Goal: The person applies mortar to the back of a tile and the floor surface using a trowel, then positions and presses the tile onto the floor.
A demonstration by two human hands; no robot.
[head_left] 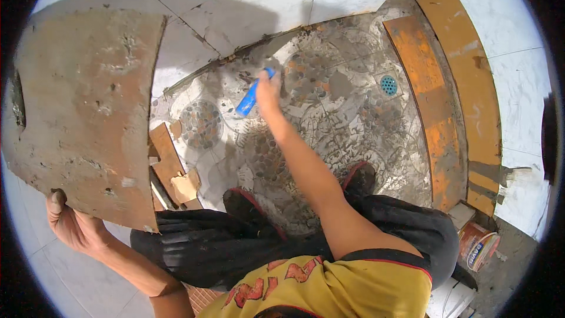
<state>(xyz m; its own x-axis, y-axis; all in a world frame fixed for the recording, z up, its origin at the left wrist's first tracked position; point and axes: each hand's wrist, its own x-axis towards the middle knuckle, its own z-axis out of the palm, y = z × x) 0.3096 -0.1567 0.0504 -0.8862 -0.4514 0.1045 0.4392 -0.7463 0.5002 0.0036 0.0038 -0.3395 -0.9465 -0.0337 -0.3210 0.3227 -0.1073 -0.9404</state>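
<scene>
In my left hand (pixel 76 227) is the lower edge of a large board (pixel 88 106), brown and smeared with grey mortar. The board stands raised on the left and hides part of the wall behind it. My right hand (pixel 269 95) reaches down to the floor near the foot of the far wall, fingers closed around a flat blue tool (pixel 248 101). Its kind is hard to tell, since the fingers cover its middle. Below it, the floor (pixel 265 159) has round pebble-patterned tiles, streaked with white and grey mortar.
At the right lie an orange-brown plank (pixel 426 88) and a tan board (pixel 465 70) along the wall. A blue round drain cover (pixel 388 85) sits in the floor. Wood offcuts (pixel 170 162) lie left of my shoes (pixel 250 209). A plastic bucket (pixel 478 247) stands at the lower right.
</scene>
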